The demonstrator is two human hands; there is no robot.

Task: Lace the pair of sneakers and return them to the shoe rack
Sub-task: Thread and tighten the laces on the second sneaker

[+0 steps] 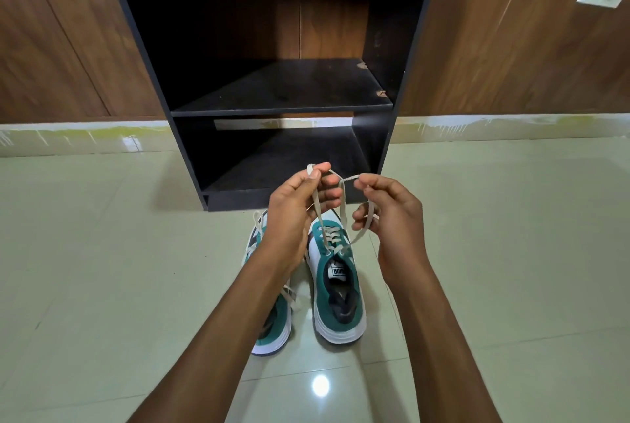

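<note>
On floor (102, 269), sneakers (335, 289) toes toward rack (405, 81)

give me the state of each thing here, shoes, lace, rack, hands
right shoe: upright on the floor, laced, lace ends untied
left shoe: on the floor, partly hidden by the arm, laces loose
lace: both ends lifted, crossed between the hands
rack: shelves in view hold no shoes
left hand: pinching the lace
right hand: pinching the lace

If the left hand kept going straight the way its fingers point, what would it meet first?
Probably the right hand: the left hand points across at it, with only the shoelace strung between them. Depth is uncertain.
</note>
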